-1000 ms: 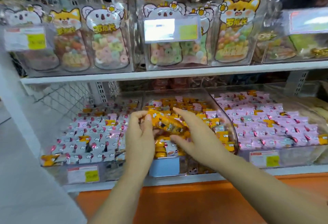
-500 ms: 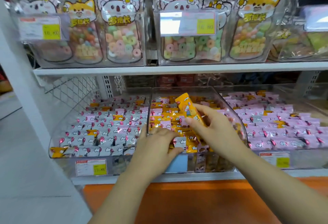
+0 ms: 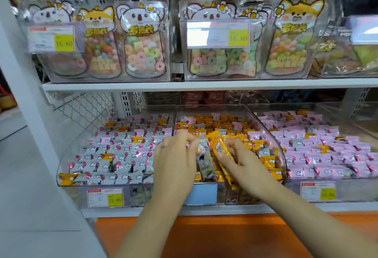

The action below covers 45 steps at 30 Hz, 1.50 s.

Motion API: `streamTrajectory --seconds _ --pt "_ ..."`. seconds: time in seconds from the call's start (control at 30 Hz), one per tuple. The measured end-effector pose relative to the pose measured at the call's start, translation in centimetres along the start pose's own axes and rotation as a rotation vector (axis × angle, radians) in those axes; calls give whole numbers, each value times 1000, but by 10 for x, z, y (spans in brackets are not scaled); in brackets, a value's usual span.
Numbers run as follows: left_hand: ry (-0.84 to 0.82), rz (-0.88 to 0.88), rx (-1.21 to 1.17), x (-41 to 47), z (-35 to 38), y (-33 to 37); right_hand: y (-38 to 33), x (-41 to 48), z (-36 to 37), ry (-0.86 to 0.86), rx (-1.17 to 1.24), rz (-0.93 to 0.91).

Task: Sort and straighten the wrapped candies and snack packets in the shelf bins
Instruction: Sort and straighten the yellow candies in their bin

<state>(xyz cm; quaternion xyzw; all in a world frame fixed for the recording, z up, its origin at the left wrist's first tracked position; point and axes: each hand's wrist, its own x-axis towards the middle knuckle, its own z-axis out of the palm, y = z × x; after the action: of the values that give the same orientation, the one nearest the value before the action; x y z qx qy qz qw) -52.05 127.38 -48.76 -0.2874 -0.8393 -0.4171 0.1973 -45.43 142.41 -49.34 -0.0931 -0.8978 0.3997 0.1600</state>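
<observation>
Three clear bins hold wrapped candies on the lower shelf. The middle bin (image 3: 272,141) holds mostly orange packets with some pink ones. My left hand (image 3: 173,159) pinches the top of a grey candy packet (image 3: 205,162) that hangs down over the front of this bin. Beside it my right hand (image 3: 243,159) grips an orange packet (image 3: 219,145), held tilted above the pile. The left bin (image 3: 67,155) holds white packets with a few orange ones. The right bin (image 3: 347,114) holds mostly pink packets.
The upper shelf (image 3: 204,84) carries clear boxes of animal-shaped candy bags (image 3: 143,40) with price tags. A wire mesh panel (image 3: 86,106) closes the left side. Price labels (image 3: 105,197) hang on the bin fronts. An orange ledge (image 3: 204,235) runs below the shelf.
My left hand has lifted a grey packet out of the middle bin. My right hand has brought the orange packet down and toward me, closer to the left hand.
</observation>
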Motion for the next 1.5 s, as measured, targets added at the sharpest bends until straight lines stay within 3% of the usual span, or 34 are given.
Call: streamTrajectory --seconds 0.17,0.27,0.4,0.53,0.6,0.77,1.0,1.3,1.5 --pt "229 -317 -365 5 -13 -5 -1 -2 -1 -17 63 26" --pt "311 -373 -429 7 -19 -12 1 -1 1 13 115 19" --pt "65 -278 -321 4 -5 -18 0 -1 1 54 252 36" --pt "-144 -24 192 0 5 -24 -5 2 -3 125 320 14" --pt "-211 28 334 -2 5 -25 -11 3 -6 150 375 -9" --pt "-231 96 282 -3 -6 -19 -18 11 -8 165 369 -73" --pt "-483 47 419 -3 -10 -28 -13 11 3 102 463 -26" --pt "-469 17 374 0 -7 -34 -4 13 -9 -50 133 -95" --pt "-434 23 329 -2 -4 -39 -10 11 1 -259 -210 -202"
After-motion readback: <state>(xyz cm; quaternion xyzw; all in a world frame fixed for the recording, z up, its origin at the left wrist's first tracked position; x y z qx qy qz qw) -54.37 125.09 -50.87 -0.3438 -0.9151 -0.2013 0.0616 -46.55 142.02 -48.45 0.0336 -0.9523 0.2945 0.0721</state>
